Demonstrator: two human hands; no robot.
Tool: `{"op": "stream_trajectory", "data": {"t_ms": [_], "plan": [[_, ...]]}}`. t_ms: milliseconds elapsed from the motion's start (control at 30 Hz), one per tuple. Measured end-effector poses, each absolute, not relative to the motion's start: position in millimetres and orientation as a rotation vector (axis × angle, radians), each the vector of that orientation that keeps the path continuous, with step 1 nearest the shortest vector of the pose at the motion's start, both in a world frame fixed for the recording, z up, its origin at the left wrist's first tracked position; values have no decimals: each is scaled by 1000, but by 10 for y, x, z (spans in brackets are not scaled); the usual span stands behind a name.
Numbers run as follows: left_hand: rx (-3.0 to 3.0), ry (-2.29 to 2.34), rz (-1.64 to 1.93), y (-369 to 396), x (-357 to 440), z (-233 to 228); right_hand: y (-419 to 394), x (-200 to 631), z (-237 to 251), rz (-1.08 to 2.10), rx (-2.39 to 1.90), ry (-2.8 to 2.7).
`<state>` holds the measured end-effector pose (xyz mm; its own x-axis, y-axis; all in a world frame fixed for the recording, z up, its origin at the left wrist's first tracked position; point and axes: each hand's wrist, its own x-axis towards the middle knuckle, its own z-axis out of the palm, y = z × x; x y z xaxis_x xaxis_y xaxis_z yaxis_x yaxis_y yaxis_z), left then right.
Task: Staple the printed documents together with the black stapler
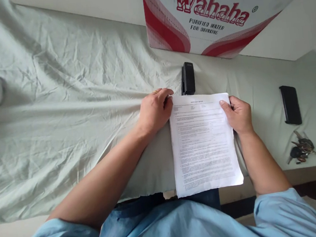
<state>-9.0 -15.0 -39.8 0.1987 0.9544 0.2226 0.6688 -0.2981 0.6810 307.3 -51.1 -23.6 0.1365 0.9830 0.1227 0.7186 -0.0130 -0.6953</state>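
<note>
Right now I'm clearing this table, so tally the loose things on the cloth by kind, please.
Printed paper sheets, held at the top corners by left hand and right hand: 1 stack
Black stapler: 1
Black phone: 1
Key bunch: 1
Cardboard box: 1
Total: 5

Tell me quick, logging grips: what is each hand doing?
Left hand: closed on the paper sheets' top left corner.
Right hand: gripping the sheets' top right edge.

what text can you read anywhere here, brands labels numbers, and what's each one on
"Wahaha", with an ® mark: cardboard box, large red letters.
"PURIFIED WATER FOR DRINKING": same box, below the brand.
Stamped number along the box's top edge: too blurred to read.
Heading and body of the printed paper, held by left hand and right hand: too small to read.
</note>
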Motion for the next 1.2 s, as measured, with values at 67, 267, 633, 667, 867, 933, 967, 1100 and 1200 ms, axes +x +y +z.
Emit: {"op": "stream_trajectory", "data": {"t_ms": [67, 267, 633, 667, 867, 933, 967, 1100, 1200], "plan": [[2004, 1511, 875, -150, -98, -382, -511, 3095, -247, 553, -1786, -1621], [1926, 1523, 842, -155, -118, -345, -540, 3104, -256, 504, -1782, -1618], [2080, 1485, 863, -164, -124, -406, -545, 3101, -288, 472, -1788, -1589], [2085, 1489, 876, -163, -129, -414, -542, 3112, -297, 483, -1790, -1581], [2241, 1353, 1012, -164, -139, -404, -540, 3142, -316, 493, -1796, -1558], [2291, 1291, 942, -169, -127, -397, -540, 3144, -311, 478, -1797, -1556], [2310, 1259, 893, -171, -120, -399, -540, 3146, -309, 471, -1799, -1554], [2377, 1154, 769, -168, -107, -437, -539, 3154, -303, 482, -1802, -1542], [2389, 1155, 767, -165, -116, -450, -538, 3158, -306, 498, -1803, -1529]]}}
